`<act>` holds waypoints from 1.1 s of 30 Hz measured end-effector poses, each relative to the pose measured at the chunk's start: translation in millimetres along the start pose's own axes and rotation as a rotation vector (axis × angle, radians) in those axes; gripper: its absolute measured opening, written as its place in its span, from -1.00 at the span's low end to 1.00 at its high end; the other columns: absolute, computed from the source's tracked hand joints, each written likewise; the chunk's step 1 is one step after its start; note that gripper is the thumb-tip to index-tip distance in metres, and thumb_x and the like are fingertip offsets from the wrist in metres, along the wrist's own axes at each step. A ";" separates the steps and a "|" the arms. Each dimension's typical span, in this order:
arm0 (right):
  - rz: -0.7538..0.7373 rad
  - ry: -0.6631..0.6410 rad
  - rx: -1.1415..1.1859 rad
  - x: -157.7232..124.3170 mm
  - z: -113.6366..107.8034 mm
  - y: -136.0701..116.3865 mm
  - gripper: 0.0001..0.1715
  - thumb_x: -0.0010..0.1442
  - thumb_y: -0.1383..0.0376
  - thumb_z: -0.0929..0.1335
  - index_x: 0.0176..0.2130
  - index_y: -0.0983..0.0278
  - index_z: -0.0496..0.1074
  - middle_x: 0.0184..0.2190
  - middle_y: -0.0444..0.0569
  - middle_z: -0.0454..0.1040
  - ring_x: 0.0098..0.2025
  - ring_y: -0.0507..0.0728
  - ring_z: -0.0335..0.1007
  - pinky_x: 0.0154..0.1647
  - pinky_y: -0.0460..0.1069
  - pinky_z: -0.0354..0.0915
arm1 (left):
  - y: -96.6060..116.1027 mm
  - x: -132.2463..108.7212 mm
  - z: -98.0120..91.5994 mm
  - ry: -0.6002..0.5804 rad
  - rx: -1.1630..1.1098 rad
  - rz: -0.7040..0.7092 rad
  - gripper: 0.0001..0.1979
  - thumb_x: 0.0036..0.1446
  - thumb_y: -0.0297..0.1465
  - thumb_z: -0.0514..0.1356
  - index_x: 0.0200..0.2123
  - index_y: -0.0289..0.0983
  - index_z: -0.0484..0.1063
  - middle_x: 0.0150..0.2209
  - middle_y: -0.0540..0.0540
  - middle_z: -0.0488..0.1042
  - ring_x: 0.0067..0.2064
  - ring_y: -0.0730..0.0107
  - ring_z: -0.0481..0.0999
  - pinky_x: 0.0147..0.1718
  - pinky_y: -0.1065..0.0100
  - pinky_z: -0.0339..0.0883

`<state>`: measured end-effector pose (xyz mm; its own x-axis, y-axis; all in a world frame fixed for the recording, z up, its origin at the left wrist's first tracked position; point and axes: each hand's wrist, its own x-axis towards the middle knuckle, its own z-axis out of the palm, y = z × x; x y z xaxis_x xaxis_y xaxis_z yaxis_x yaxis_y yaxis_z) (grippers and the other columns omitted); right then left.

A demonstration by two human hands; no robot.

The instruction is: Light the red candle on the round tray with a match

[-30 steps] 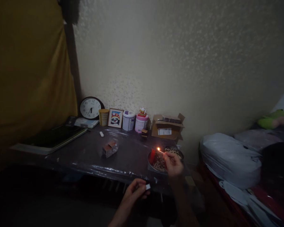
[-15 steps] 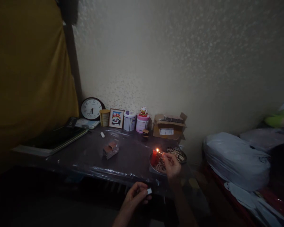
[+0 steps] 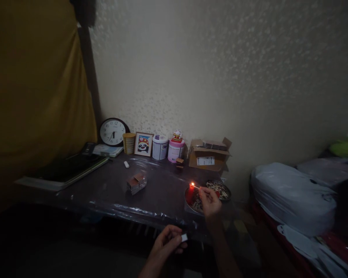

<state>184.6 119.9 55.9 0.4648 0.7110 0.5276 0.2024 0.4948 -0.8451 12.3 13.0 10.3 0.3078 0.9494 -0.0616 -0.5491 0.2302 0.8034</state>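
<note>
My right hand (image 3: 211,202) pinches a burning match (image 3: 196,187), its flame at the top of a red candle (image 3: 190,194). Whether the candle's wick itself burns I cannot tell. The candle stands in a round dish (image 3: 186,203) with many small dark and pale bits in it. Lower down, in front of the table edge, my left hand (image 3: 167,244) is closed around a small matchbox (image 3: 184,237), of which mostly a white end shows. Behind my right hand is a second round dish (image 3: 229,194) holding many matchsticks.
On the dark, plastic-covered table (image 3: 159,193) lies a wrapped pack of small boxes (image 3: 136,183). Along the wall stand a clock (image 3: 113,132), a picture frame (image 3: 143,144), two tubs (image 3: 160,148) and a cardboard box (image 3: 210,158). White bags (image 3: 292,197) sit at the right.
The match flame has shifted slightly left and down, onto the candle's top. The left hand with the matchbox has barely moved. The whole view has shifted a little.
</note>
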 end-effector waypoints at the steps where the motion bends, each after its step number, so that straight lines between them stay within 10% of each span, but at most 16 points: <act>1: -0.001 0.001 -0.001 -0.3 0.1 0.1 -0.68 -0.12 0.10 0.41 -0.44 0.32 0.49 -0.50 -0.03 0.51 -0.46 0.08 0.43 -0.41 -0.02 0.38 | -0.3 -0.1 -0.1 -0.001 -0.008 0.002 -0.72 -0.18 -0.23 0.36 -0.38 -0.24 0.46 -0.48 0.02 0.45 -0.37 0.36 0.50 -0.40 0.41 0.25; 33: 0.040 -0.019 0.004 -2.6 -1.5 -3.8 -0.65 -0.10 0.08 0.41 -0.42 0.33 0.49 -0.48 -0.01 0.53 -0.46 0.09 0.44 -0.39 -0.01 0.38 | -4.6 2.2 -3.7 0.006 0.019 -0.011 -0.72 -0.14 -0.23 0.34 -0.36 -0.25 0.45 -0.45 0.00 0.47 -0.36 0.34 0.52 -0.38 0.40 0.28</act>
<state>183.9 115.5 57.6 0.4555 0.7397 0.4953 0.1804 0.4682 -0.8650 12.6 14.9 4.3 0.3087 0.9483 -0.0740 -0.5307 0.2363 0.8140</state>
